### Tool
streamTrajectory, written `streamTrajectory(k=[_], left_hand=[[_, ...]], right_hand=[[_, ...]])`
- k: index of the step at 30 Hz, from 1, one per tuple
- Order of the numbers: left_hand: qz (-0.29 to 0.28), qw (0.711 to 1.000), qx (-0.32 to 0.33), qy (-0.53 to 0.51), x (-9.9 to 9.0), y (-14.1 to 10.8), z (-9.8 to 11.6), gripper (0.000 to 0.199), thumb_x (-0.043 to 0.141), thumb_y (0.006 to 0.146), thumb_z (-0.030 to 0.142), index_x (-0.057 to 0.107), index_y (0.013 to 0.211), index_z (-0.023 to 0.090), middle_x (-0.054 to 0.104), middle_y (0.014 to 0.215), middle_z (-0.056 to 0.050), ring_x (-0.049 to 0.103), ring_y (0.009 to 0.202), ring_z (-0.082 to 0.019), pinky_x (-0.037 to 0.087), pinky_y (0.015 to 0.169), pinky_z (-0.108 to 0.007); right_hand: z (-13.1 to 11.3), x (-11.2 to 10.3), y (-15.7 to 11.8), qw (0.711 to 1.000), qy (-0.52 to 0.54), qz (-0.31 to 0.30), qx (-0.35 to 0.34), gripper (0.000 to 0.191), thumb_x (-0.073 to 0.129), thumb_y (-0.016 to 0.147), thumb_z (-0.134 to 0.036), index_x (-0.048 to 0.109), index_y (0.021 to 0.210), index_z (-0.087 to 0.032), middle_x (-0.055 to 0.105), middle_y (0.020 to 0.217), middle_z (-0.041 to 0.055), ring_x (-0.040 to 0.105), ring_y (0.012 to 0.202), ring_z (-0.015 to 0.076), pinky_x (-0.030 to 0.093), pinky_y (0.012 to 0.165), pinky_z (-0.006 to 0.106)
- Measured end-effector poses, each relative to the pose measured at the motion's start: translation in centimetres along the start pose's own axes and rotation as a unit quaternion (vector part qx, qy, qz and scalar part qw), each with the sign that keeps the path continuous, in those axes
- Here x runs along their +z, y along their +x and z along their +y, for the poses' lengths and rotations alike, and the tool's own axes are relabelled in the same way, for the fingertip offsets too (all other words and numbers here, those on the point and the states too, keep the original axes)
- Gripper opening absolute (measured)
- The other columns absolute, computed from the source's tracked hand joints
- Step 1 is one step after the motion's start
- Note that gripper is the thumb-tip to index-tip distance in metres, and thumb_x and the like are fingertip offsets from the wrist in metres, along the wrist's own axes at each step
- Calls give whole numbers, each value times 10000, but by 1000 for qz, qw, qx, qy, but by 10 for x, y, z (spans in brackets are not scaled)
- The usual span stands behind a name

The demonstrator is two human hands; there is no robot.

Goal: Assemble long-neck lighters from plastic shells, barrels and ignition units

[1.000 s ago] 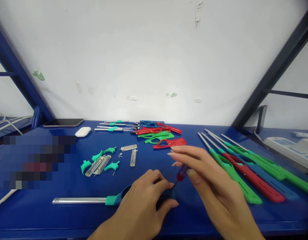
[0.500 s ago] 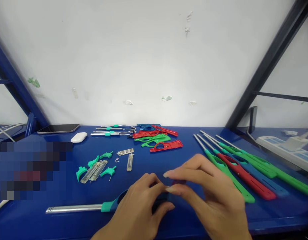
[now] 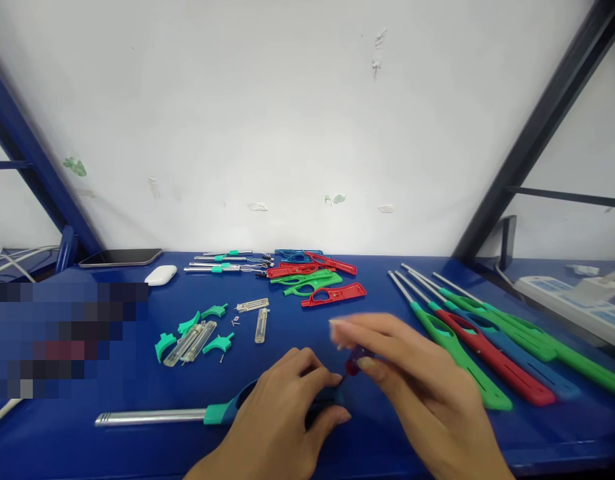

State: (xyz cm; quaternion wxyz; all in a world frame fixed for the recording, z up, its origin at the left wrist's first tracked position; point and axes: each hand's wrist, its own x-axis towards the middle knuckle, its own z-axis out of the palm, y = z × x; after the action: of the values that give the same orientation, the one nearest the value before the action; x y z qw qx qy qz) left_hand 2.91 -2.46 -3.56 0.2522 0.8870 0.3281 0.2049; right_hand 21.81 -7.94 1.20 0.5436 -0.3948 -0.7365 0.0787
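A blue lighter (image 3: 231, 409) with a teal collar and a long metal tube lies at the front of the blue table, its tube pointing left. Wrapped over its handle is my left hand (image 3: 282, 413), which hides most of the body. My right hand (image 3: 422, 387) is just to the right, its fingers around a small dark red and purple screwdriver (image 3: 354, 360). The screwdriver's thin shaft points down and left, towards the handle end beside my left fingertips. Its tip is too small to make out.
Finished-looking lighters (image 3: 492, 347) lie at the right near a power strip (image 3: 562, 300). Coloured shell halves (image 3: 337, 293), metal tubes (image 3: 212, 268), clear tanks (image 3: 260, 325) and teal triggers (image 3: 220, 343) are spread behind my hands. An earbud case (image 3: 161, 275) and phone (image 3: 121, 257) sit back left.
My right fingers have shifted and spread a little around the screwdriver, showing more of its handle. My left hand still holds the lighter in the same place.
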Motion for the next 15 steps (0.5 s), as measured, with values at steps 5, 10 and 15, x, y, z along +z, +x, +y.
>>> streamTrajectory(k=[5,10,15], left_hand=[[17,1000,13,-7,-1,0,1,189,719,970,268,759,1155,279,722,1157,-62,709,1059,-261,585,997,-416],[9,1000,-10,-12,-2,0,2,285,745,955,275,722,1239,268,713,1161,-70,706,1078,-287,582,993,-455],[11,1000,-4,-27,3,-1,-3,306,734,949,236,712,1250,287,709,1206,-63,696,1111,-301,573,996,-506]], right_hand=[[-2,4,0,997,-11,69,-11,247,825,911,-168,831,1126,-288,668,781,-14,668,685,127,593,611,204],[-4,3,0,1000,4,-9,19,358,616,1058,-216,729,1371,-350,771,1112,30,763,956,159,640,806,216],[-3,8,-1,998,55,4,6,306,630,1013,-107,781,1188,-307,738,903,-24,712,779,96,590,706,155]])
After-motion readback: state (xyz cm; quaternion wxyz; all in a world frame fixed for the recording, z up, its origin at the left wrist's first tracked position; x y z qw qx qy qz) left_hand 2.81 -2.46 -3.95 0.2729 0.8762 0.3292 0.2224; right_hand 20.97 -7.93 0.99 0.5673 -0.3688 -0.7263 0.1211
